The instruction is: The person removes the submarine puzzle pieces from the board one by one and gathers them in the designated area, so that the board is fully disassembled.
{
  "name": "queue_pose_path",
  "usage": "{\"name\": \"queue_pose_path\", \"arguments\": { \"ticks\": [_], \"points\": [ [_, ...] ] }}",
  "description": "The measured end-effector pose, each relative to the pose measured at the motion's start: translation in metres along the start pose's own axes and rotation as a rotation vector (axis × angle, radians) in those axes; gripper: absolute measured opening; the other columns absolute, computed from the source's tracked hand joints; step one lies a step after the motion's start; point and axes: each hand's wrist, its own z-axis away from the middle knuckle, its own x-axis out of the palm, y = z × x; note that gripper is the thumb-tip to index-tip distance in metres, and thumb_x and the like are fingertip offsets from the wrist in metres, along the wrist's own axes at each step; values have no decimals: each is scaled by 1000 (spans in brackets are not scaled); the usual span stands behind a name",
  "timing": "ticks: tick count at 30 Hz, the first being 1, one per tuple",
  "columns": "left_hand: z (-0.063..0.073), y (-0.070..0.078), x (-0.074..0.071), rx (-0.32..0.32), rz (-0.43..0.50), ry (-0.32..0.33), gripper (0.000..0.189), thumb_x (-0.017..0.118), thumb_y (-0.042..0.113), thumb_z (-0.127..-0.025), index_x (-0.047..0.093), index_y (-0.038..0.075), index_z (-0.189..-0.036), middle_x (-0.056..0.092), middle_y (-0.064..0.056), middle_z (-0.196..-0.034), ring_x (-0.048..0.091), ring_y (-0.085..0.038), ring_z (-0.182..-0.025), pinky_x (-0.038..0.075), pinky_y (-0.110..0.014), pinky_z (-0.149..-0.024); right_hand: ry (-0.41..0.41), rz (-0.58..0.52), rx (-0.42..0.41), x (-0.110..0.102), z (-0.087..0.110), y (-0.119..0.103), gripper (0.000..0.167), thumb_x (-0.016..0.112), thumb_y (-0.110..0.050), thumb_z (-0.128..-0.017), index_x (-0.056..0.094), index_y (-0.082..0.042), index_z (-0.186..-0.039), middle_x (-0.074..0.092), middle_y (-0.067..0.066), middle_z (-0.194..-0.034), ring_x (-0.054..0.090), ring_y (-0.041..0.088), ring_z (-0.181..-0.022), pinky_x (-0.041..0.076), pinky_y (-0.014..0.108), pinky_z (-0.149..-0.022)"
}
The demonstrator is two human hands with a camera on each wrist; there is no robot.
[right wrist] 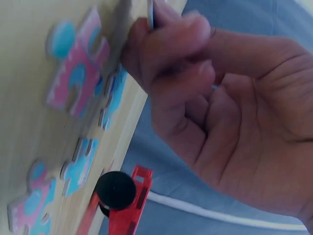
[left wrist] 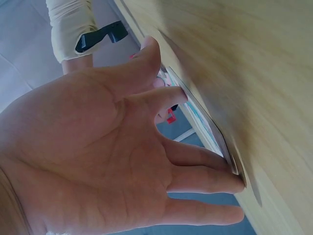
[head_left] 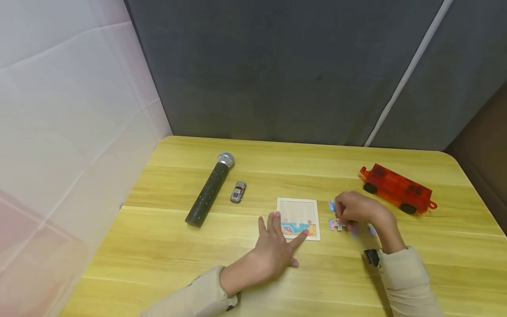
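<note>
While the left hand point(head_left: 274, 251), fingers spread, touches a partly filled, square wooden puzzle tray point(head_left: 297, 210), the right hand point(head_left: 359, 208) pinches a thin jigsaw piece point(right wrist: 150, 13) near loose pink-and-blue pieces point(right wrist: 73, 76) beside the tray; a translucent red toy wagon point(head_left: 398, 187) lies beyond.

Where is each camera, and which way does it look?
Head: on the head, facing forward and down over the table; left hand, right hand and both sleeves show.
Left wrist: on that wrist, facing past the palm toward the puzzle frame; the right sleeve shows too.
Right wrist: on that wrist, facing that hand's fingers, puzzle pieces and red toy wagon.
Head and right wrist both show the wagon.
</note>
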Motion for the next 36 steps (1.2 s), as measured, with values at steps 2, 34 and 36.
{"name": "queue_pose_path", "arguments": {
  "ticks": [2,34,36],
  "points": [
    [0,0,1,1,-7,3,77,41,78,-102,16,57,-172,44,-25,-169,41,-41,-160,43,-61,-124,33,32,41,4,-1,-2,21,73,10,-93,63,-4,-80,65,7,-64,61,14,-49,56,31,-55],
    [7,-5,14,37,138,23,75,48,67,-108,23,43,-175,28,-29,-177,25,-45,-167,43,-70,-121,259,339,-237,73,2,-40,32,85,5,-91,60,-8,-106,54,2,-97,49,11,-72,47,25,-63],
    [7,-2,26,47,136,48,79,47,68,-108,23,37,-176,22,-25,-180,19,-43,-169,41,-72,-121,251,323,-225,73,2,-40,31,85,4,-92,59,-9,-106,54,2,-97,48,12,-72,47,26,-63]
  ]
}}
